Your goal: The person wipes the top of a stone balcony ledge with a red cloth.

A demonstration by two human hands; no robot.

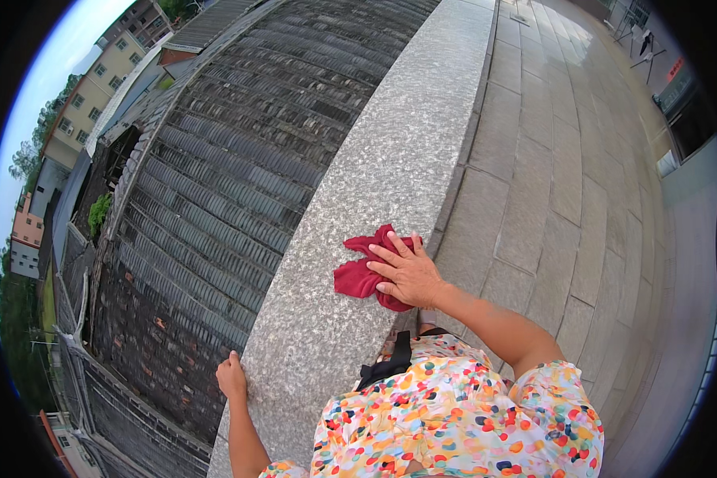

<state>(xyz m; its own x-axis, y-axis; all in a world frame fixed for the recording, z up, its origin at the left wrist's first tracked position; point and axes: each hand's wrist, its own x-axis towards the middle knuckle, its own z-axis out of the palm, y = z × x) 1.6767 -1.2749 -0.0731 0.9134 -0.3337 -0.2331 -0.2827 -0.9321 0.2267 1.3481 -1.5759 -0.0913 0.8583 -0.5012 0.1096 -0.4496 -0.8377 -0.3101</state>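
Under my right hand lies a crumpled dark red cloth, pressed against the speckled granite top of a parapet wall. The fingers of that hand are spread over the cloth, and its loose ends stick out to the left. My left hand is at the wall's outer edge, on the side of the tiled roof. Its fingers are curled and partly hidden, so I cannot tell how firmly it holds the edge.
Beyond the wall's left edge is a grey tiled roof, with buildings farther off. To the right runs a stone-paved floor. A white bucket and a drying rack stand at the far right.
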